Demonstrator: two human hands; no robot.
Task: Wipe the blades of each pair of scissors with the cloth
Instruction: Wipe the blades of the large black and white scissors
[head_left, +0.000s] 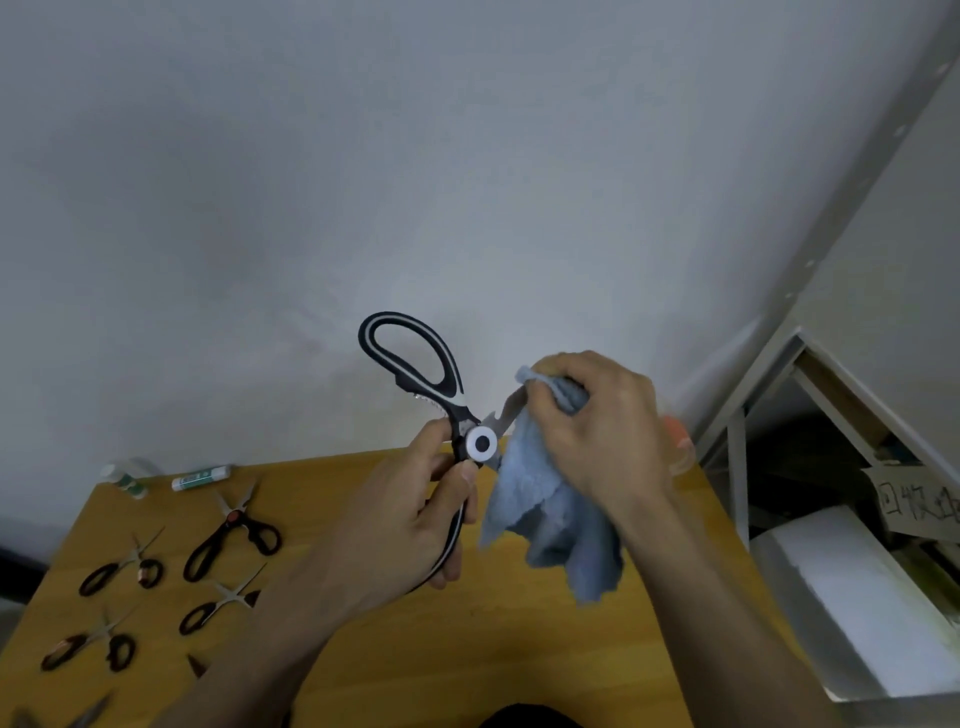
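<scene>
The left hand (415, 514) is gripping the lower handle of the black-and-white kitchen scissors (447, 410), fingers curled round it and thumb lying near the white pivot, holding them open above the wooden table (519, 649). The right hand (597, 421) is reaching in from the right, wrist bent, pinching the grey-blue cloth (545, 514) around one blade. Several small scissors (234, 535) are lying on the table's left side.
</scene>
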